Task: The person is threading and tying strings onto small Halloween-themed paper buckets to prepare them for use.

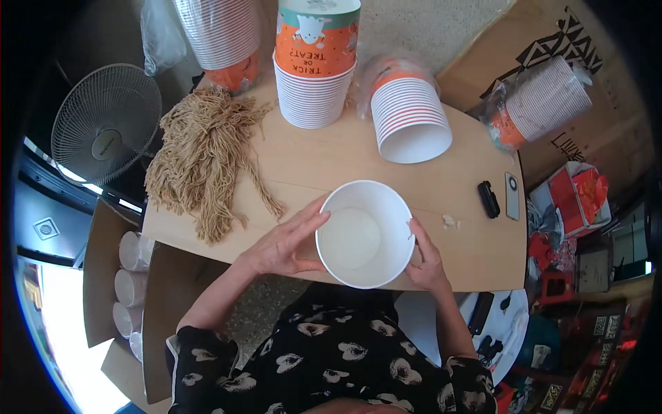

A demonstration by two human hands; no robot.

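white bucket point(355, 238) between left hand point(286, 243) and right hand point(427, 261), near table edge point(476, 281)

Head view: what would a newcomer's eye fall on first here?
Probably the white-lined paper bucket, held with its open mouth toward the camera at the near edge of the light-brown table. Next come the shaggy heap of tan cords on the table's left side and the inverted stack of paper buckets, orange and green on top, toward the far middle.

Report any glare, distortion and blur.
Head view: glare whitens the lower left beside the cardboard box; black fills the corners; the table looks bowed along its near edge, likely fisheye; the white bucket, left hand and right hand look fairly sharp.
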